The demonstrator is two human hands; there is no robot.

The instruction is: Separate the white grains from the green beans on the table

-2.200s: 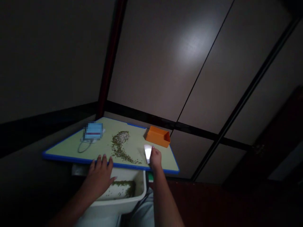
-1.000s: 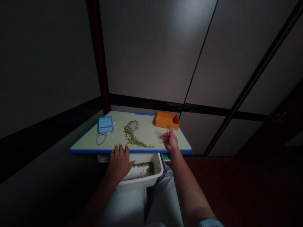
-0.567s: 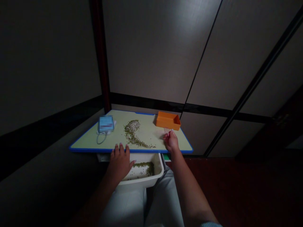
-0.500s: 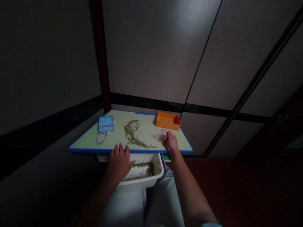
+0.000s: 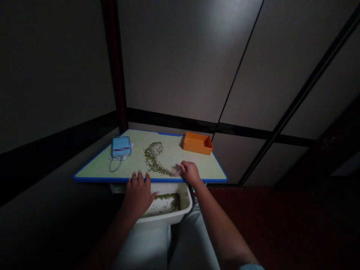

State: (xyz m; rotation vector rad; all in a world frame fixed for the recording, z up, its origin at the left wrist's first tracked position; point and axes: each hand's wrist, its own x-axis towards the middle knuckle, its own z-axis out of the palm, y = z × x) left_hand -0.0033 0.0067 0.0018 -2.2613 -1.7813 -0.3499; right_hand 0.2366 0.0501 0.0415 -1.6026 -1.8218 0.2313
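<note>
My left hand [image 5: 140, 193] rests on the blue front edge of the pale table [image 5: 171, 150], fingers stretched out and apart, holding nothing. Closed fingers of my right hand [image 5: 190, 173] grip a small pale, see-through tool [image 5: 176, 171], low on the tabletop; its exact kind is unclear. An earlier view shows a pink-red part in that grip. The tool touches the tail end of a curved trail of small green grains [image 5: 154, 163], with whitish bits among them at its upper part. Below the table edge, a white tub [image 5: 184, 206] holds more green grains along its far and right sides.
An orange open box [image 5: 197, 144] stands at the table's back right. At the left lies a blurred blue object [image 5: 121, 146] on a white base, with a grey cord loop [image 5: 114, 165]. Wall panels [image 5: 180, 67] rise close behind the table.
My right hand has moved left and slightly toward me with the tool, from bare tabletop to the trail's end. My left hand stays at the edge. The view has shifted slightly.
</note>
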